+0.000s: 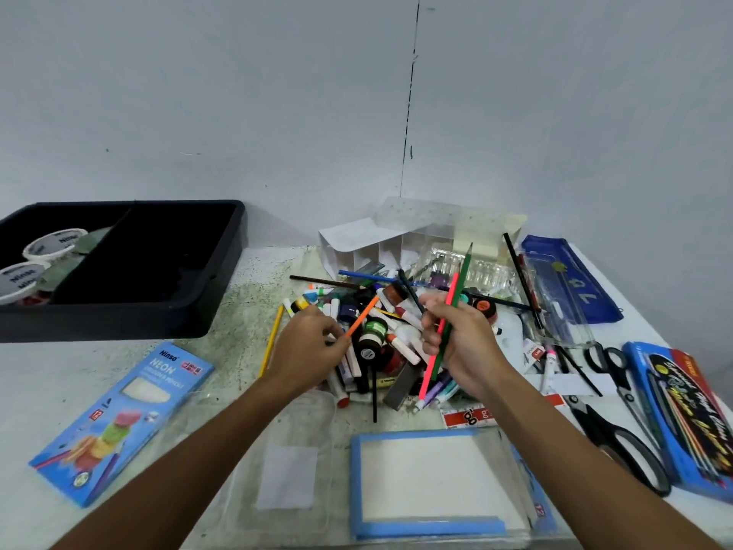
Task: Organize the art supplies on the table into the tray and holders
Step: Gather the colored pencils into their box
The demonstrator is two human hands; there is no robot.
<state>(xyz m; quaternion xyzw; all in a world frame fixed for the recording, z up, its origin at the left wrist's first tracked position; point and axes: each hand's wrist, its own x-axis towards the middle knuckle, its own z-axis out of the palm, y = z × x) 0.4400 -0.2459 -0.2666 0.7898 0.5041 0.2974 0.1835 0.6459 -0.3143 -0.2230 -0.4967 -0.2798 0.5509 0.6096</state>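
Left hand (307, 351) pinching an orange pencil (361, 315) above the supply pile (380, 339), right hand (460, 335) with its grip closed round green and pink pencils (446, 323) (held upright), black tray (131, 271) far left on the tabletop (238, 311), clear divided holder (396, 248) behind the pile.

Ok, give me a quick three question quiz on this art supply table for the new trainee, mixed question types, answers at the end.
1. True or false: the black tray already holds white round tubs.
2. Multiple choice: what does the right hand grip? A) scissors B) a green pencil and a pink pencil C) a paint jar
3. Fill in: the left hand pinches an ______ pencil over the pile of supplies.

Key: 1 true; 2 B, green pencil and pink pencil, while the scissors lie on the table; 3 orange.
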